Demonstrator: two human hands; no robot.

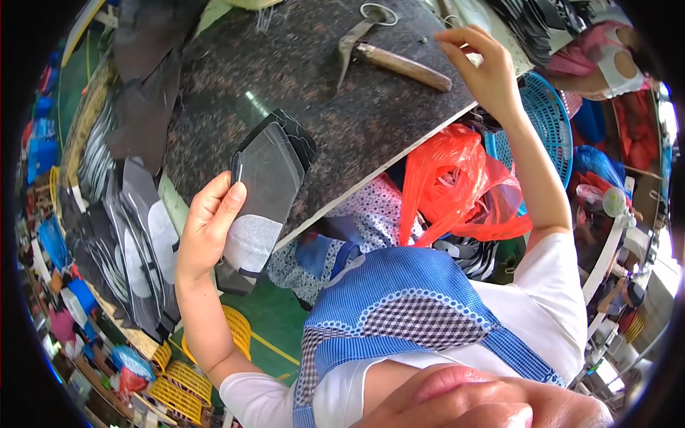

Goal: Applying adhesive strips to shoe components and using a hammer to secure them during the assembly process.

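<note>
My left hand (207, 228) is closed on a dark grey cut material piece (267, 171), thumb on top and fingers hidden beneath. A pale grey patch covers its near end, and black layered material shows behind its far end. The piece is tilted over the near left edge of a dark speckled tabletop (300, 71). My right hand (485, 68) is raised over the table's right side, thumb and forefinger tips drawn together in a pinch. Whatever lies between them, if anything, is too small to make out. Close by lies a hammer (403, 65) with a wooden handle and a metal ring (378, 14) at its head.
Stacks of similar grey pieces (135, 242) lie on the left. A red plastic bag (457, 185) hangs by the table's near edge, before a blue basket (546, 121). Yellow baskets (182, 389) stand on the green floor. Another person (596, 60) is at the far right.
</note>
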